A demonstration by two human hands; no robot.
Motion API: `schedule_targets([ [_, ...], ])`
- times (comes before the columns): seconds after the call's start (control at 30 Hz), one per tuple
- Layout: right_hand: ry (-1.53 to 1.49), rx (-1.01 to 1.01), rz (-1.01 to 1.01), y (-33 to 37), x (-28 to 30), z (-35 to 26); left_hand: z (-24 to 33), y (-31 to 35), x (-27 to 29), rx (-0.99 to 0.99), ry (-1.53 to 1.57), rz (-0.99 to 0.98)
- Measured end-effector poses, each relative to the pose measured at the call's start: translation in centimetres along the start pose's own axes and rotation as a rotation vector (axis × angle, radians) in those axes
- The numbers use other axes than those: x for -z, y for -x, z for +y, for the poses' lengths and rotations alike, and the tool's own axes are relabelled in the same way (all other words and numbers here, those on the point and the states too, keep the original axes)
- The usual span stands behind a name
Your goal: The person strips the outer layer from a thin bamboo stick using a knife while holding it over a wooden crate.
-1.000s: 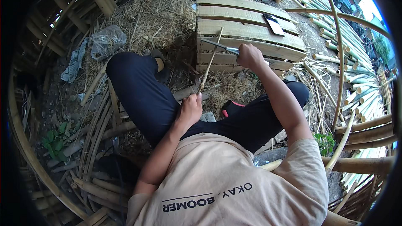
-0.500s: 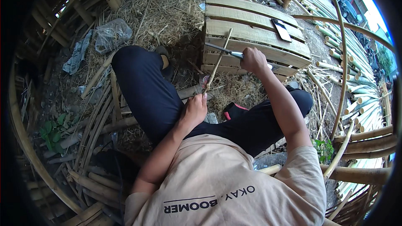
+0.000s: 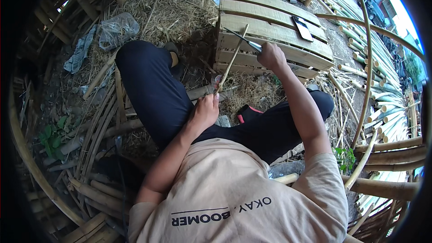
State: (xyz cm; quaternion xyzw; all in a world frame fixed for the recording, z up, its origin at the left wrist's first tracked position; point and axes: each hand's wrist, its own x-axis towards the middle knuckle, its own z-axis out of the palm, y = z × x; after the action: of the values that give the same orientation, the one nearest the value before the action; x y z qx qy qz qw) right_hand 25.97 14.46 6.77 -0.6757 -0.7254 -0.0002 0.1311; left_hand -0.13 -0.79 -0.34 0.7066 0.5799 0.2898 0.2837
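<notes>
A thin bamboo stick (image 3: 232,61) slants up and away from my left hand (image 3: 205,111), whose fingers are closed round its near end. My right hand (image 3: 272,57) is closed on the light-coloured handle of a knife (image 3: 254,46). Its narrow dark blade crosses the stick close to the far tip; whether the edge touches the wood, I cannot tell. Both hands are between my spread knees, the right one farther out, beside the slatted wooden crate (image 3: 252,26).
A phone (image 3: 302,29) lies on the crate. Dry shavings (image 3: 175,13) and a clear plastic bag (image 3: 118,30) cover the ground to the left. Bamboo poles (image 3: 389,121) are stacked at right. A black-and-red object (image 3: 248,114) sits between my legs.
The knife has slid along the stick toward its far tip, and its blade now points more steeply away. My left hand keeps its hold; the whole view has shifted slightly.
</notes>
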Motion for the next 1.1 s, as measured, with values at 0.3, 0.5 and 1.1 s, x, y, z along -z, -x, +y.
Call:
schedule_targets([
  [0.3, 0.033, -0.040, 0.003, -0.3, 0.7, -0.5, -0.1, -0.3, 0.8, 0.013, 0.058, -0.096],
  [0.5, 0.027, -0.121, -0.079, -0.4, 0.9, 0.1, -0.1, -0.4, 0.4, 0.026, 0.024, -0.074],
  [1.1, -0.018, -0.033, -0.180, 0.9, 0.9, -1.1, 0.2, -0.2, 0.1, 0.017, -0.028, -0.036],
])
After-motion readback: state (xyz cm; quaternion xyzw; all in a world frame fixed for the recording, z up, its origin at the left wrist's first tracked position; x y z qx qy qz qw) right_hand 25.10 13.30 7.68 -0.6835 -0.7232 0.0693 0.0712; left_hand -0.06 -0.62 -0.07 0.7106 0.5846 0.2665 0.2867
